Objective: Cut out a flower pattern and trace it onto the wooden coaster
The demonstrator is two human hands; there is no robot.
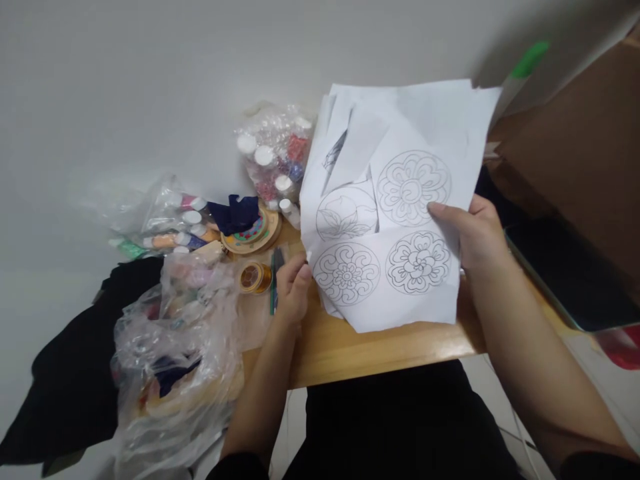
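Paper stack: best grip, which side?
Pinch the paper stack by its right edge, coming from the right, thumb on top and fingers behind, as the right hand does. It looks thin and loosely layered, so pinching every layer should keep it together.

Overlapping white sheets [387, 223] with round flower outlines [419, 262], aslant above table [380, 350]

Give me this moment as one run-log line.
right hand: holds patterned paper sheets | left hand: at sheets' left edge | nearby: golden spool, wooden table
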